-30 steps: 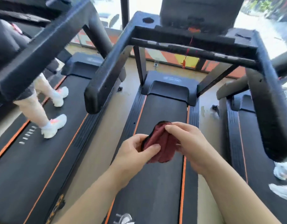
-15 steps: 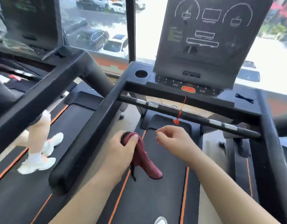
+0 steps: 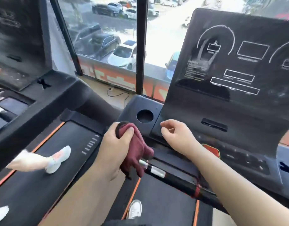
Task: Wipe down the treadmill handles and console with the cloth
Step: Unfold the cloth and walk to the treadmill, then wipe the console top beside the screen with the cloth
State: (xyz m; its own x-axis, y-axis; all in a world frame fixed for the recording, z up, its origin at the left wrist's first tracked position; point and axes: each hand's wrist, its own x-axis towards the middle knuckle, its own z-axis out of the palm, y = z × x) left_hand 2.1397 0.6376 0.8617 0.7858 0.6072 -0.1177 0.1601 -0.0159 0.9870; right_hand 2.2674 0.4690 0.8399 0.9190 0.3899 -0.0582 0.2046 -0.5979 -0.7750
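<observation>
At the console's (image 3: pixel 225 82) left corner, my left hand (image 3: pixel 115 144) clamps the maroon cloth (image 3: pixel 137 152), its loose end draping over the crossbar (image 3: pixel 170 175) and hiding that end of it. My right hand (image 3: pixel 176 134) hovers empty, fingers loosely curled (buttons beneath my wrist are blurred). The console's right side is cut off.

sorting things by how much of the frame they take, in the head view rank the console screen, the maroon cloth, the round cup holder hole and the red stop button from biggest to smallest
1. console screen
2. maroon cloth
3. cup holder hole and red stop button: alike; the arm hides part of the button.
</observation>
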